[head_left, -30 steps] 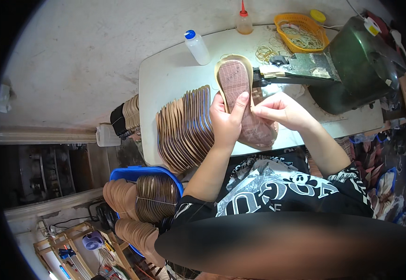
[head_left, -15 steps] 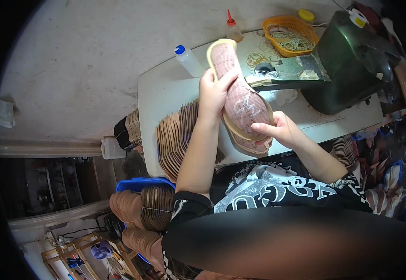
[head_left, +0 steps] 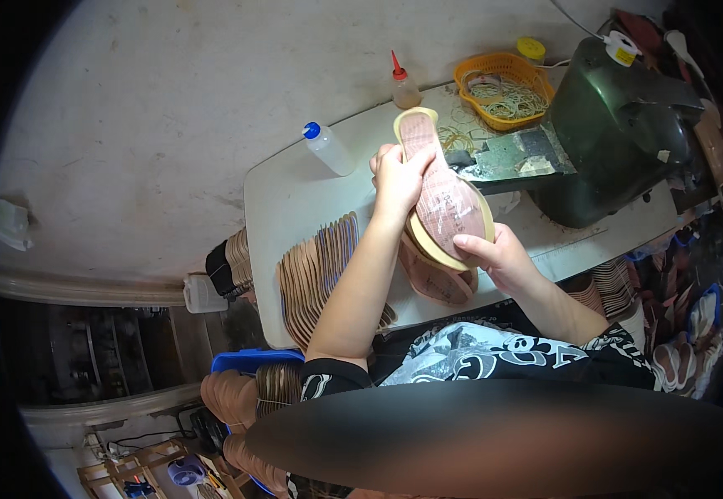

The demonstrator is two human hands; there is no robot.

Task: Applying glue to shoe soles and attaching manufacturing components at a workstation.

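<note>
A pinkish insole [head_left: 449,204] with a pale yellow rim is held tilted above the table, its pale marked face up. My left hand [head_left: 396,181] is closed around its narrow waist, thumb on top. My right hand [head_left: 499,258] pinches the wide end, thumb above and the other fingers hidden beneath. Under it, near the table's front edge, lies another insole [head_left: 436,283], partly covered. A long row of insoles [head_left: 316,266] stands on edge left of my left forearm.
A dark green machine [head_left: 603,133] stands at the right, its arm reaching close to the held insole. Behind are an orange basket [head_left: 503,58] of rubber bands, a red-tipped bottle [head_left: 406,90] and a blue-capped bottle [head_left: 328,150]. A blue crate [head_left: 249,359] with insole bundles sits lower left.
Both hands still grip the insole, which has shifted slightly right and nearer to me. Its surface now catches the light differently. The whole view has also shifted a little.
</note>
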